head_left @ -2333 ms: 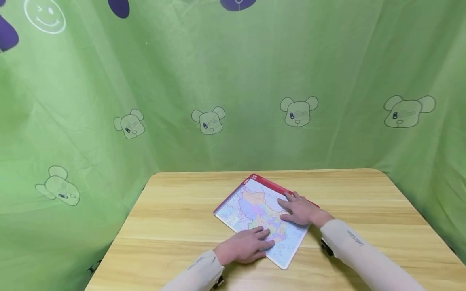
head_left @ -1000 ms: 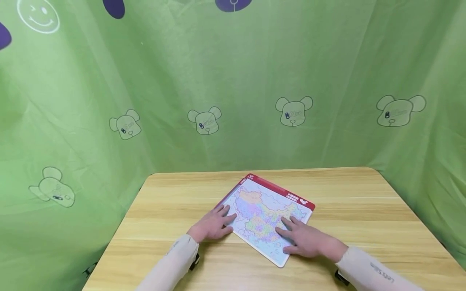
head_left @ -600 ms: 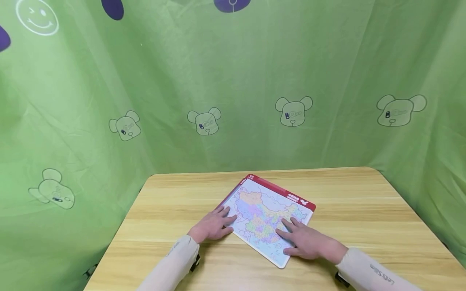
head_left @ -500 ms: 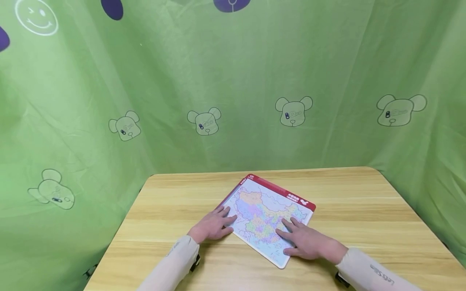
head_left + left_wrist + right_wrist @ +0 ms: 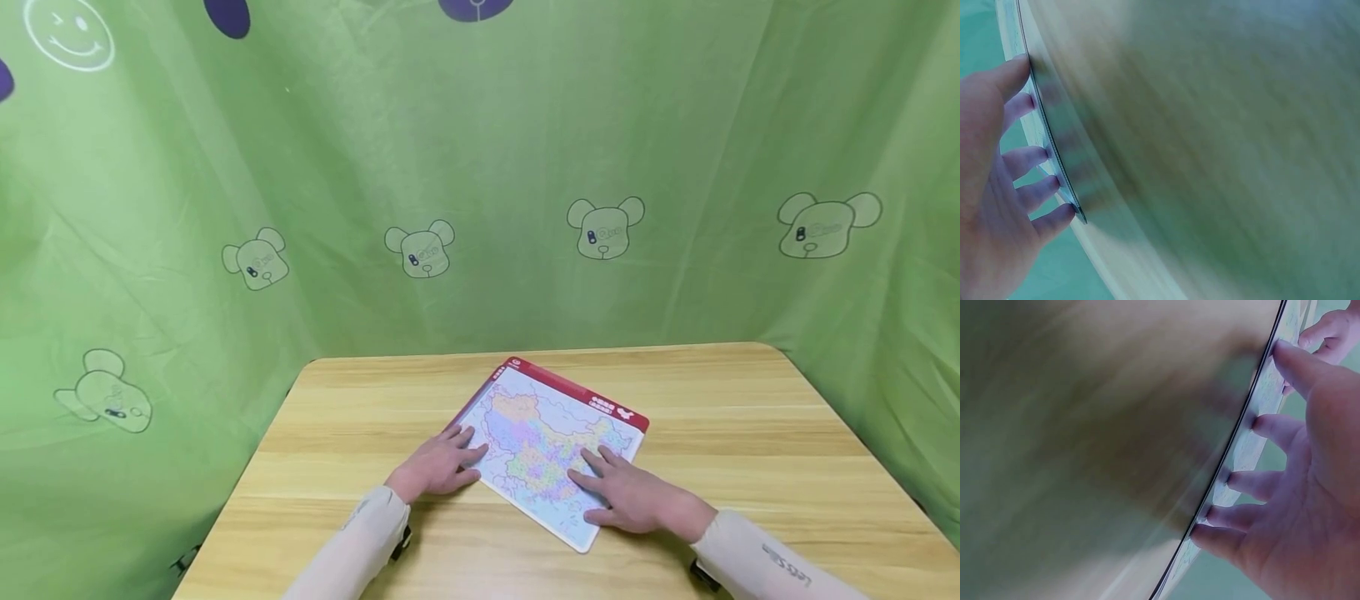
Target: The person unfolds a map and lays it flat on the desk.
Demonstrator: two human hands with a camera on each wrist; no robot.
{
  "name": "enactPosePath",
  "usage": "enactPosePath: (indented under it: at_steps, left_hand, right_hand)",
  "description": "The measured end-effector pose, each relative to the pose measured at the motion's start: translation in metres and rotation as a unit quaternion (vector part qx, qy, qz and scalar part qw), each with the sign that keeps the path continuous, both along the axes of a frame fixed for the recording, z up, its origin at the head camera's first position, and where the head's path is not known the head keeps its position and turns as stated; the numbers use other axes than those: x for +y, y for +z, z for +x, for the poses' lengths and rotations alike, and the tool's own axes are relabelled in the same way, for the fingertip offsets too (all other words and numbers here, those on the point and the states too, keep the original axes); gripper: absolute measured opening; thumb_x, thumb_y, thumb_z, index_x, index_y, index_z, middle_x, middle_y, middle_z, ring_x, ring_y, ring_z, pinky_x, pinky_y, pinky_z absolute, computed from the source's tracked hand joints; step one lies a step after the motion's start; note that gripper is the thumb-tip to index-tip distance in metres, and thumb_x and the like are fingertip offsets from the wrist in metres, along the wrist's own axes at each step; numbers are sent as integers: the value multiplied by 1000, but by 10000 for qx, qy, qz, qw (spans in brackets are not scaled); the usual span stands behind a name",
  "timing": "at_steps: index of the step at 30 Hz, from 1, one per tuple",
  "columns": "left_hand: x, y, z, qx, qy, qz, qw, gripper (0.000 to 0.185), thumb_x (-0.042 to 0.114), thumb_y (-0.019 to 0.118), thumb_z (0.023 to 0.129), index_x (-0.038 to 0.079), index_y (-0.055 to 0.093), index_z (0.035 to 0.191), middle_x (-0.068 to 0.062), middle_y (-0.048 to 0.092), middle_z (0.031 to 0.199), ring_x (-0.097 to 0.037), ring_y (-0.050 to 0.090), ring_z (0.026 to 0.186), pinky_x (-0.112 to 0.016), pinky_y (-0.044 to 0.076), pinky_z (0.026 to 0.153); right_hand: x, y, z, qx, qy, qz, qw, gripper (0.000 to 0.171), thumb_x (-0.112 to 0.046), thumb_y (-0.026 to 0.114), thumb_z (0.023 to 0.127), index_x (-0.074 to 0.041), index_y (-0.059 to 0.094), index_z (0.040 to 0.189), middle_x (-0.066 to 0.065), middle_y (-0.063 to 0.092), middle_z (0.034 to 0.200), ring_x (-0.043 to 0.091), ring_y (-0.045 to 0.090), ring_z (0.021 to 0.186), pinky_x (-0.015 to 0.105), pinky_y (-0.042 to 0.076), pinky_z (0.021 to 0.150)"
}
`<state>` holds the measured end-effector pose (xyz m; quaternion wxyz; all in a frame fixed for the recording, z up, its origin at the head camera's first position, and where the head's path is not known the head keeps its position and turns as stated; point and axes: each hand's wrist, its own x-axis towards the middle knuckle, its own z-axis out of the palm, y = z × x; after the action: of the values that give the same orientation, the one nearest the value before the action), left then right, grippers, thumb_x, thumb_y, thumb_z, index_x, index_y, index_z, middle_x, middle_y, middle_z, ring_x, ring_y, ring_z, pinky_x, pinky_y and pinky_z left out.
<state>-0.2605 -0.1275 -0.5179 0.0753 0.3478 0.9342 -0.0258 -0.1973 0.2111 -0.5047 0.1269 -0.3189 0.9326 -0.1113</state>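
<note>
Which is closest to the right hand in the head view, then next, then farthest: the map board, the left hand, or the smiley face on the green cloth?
1. Map board: directly under the right hand, touched by its fingers.
2. Left hand: across the board, at its left edge.
3. Smiley face: top left on the green cloth, far behind the table.

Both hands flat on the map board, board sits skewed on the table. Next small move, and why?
Probably a small turn of the map board to square it with the table. It lies flat but skewed, red-banded corner pointing away. The left hand rests on its left edge and the right hand on its near right part, fingers spread, so both could pivot it without regripping.
</note>
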Motion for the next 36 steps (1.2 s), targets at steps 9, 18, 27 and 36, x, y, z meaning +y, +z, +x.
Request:
enactPosePath:
  at_steps: [9, 18, 27, 36]
  left_hand:
    - [-1, -1, 2, 26, -58, 26, 10000, 51, 47, 40, 99, 27, 39, 145, -11, 27, 153, -33, 22, 139, -46, 24, 111]
    - [-2, -1, 5, 55, -113, 51, 9999, 51, 48, 40, 98, 27, 40, 145, -9, 28, 152, -32, 23, 139, -46, 25, 111]
    - [0, 0, 7, 155, -307, 41, 9994, 51, 47, 40, 99, 24, 42, 144, -10, 30, 151, -32, 26, 138, -44, 24, 111]
    - [1, 0, 8, 121, -250, 75, 9996, 51, 47, 40, 99, 24, 42, 144, -10, 31, 151, -32, 26, 138, -44, 25, 111]
  right_hand:
    - [2, -2, -4, 25, 41, -34, 10000, 64, -52, 52, 92, -14, 44, 143, 23, 25, 151, 51, 15, 136, 61, 25, 105]
    - [3, -5, -11, 120, 35, -74, 9999, 65, -52, 51, 92, -13, 43, 143, 24, 24, 151, 51, 14, 136, 63, 22, 105]
    - [4, -6, -17, 168, 16, -69, 9998, 65, -52, 50, 93, -11, 43, 143, 25, 23, 150, 51, 14, 136, 64, 19, 105]
    - [5, -9, -24, 179, 31, -111, 9998, 66, -53, 49, 93, -11, 43, 143, 26, 24, 150, 51, 14, 136, 65, 20, 105]
